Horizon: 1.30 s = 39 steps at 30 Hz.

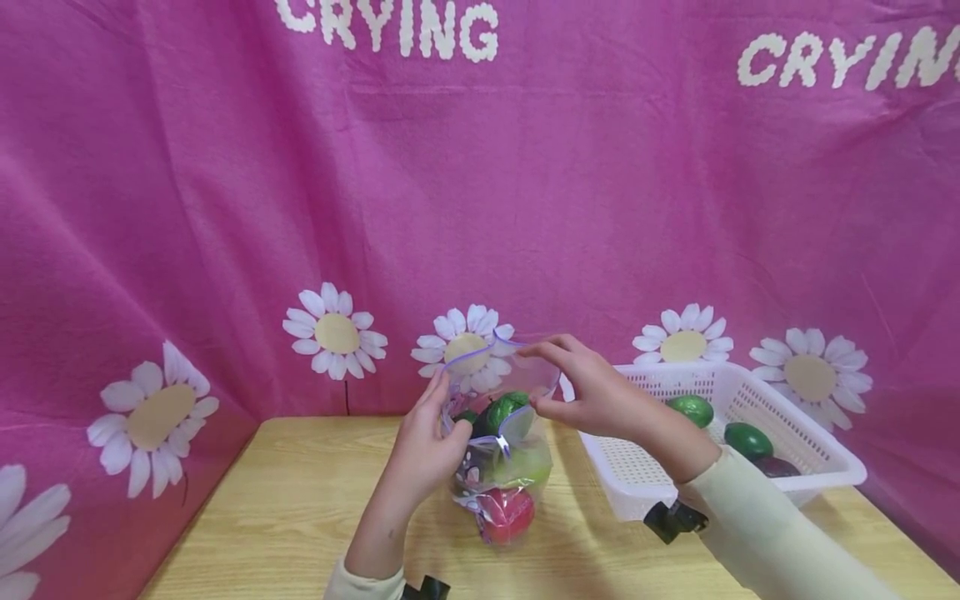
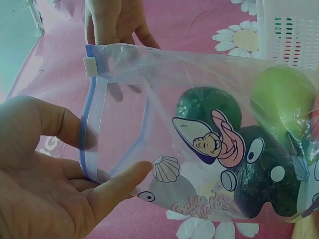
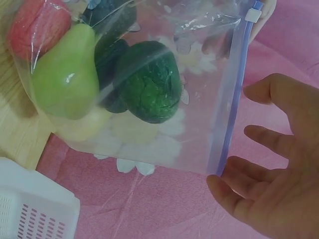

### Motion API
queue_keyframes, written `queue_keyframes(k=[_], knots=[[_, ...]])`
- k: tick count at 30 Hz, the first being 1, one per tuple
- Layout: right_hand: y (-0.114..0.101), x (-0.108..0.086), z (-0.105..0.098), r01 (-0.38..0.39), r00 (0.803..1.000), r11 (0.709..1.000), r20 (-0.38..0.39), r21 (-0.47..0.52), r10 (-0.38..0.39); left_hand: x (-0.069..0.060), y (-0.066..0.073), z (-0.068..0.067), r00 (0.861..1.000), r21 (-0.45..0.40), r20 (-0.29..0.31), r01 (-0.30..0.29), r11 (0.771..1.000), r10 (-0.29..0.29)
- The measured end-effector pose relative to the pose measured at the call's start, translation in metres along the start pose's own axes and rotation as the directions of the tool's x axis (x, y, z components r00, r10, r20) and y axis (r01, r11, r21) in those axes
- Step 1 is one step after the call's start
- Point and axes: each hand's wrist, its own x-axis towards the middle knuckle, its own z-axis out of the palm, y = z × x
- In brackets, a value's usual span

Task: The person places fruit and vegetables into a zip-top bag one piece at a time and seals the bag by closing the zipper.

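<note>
A clear slider zip bag (image 1: 528,475) with a cartoon print stands on the table with its mouth spread apart. Inside it are a red fruit (image 1: 506,512), a green pear (image 3: 70,74) and dark green wrinkled produce resembling avocados (image 3: 149,82). My left hand (image 1: 427,450) grips the bag's left rim, the thumb lying against the printed wall. At the right side of the mouth is my right hand (image 1: 592,387), its fingers spread. Some of those fingertips touch the rim's corner in the right wrist view, while the thumb stays apart from it.
Right of the bag, a white perforated basket (image 1: 821,479) holds two green avocado-like pieces (image 1: 748,440) and a dark purple one (image 1: 776,467). The wooden table (image 1: 300,500) meets a pink curtain (image 1: 600,208) printed with daisies behind.
</note>
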Motion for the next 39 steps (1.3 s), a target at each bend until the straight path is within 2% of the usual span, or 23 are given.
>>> queue_keyframes(k=[7,16,23,30,35,39], knots=[[0.002,-0.002,0.003,0.003,1.0,1.0,-0.007,-0.005,-0.003,0.0,-0.001,-0.002,1.0,-0.001,-0.001,-0.004,1.0,0.004],[0.0,0.001,0.001,0.044,0.998,0.999,-0.04,-0.017,-0.044,0.0,-0.002,-0.006,1.0,0.001,-0.022,-0.001,1.0,0.001],[0.004,-0.004,-0.008,0.016,0.999,1.0,-0.041,-0.026,-0.017,0.0,-0.002,-0.006,0.999,-0.01,-0.023,0.031,0.999,-0.031],[0.025,-0.014,-0.029,-0.028,0.999,0.996,-0.019,-0.079,0.026,0.001,-0.003,-0.011,0.999,-0.015,-0.03,0.036,0.999,-0.036],[0.05,-0.029,-0.044,-0.058,0.998,0.99,-0.041,-0.132,0.053,0.003,-0.002,-0.013,0.999,0.006,-0.034,0.041,0.999,-0.041],[0.075,-0.043,-0.054,-0.125,0.992,0.976,-0.024,-0.18,0.123,0.003,-0.001,-0.015,0.998,0.014,-0.035,0.05,0.999,-0.05]])
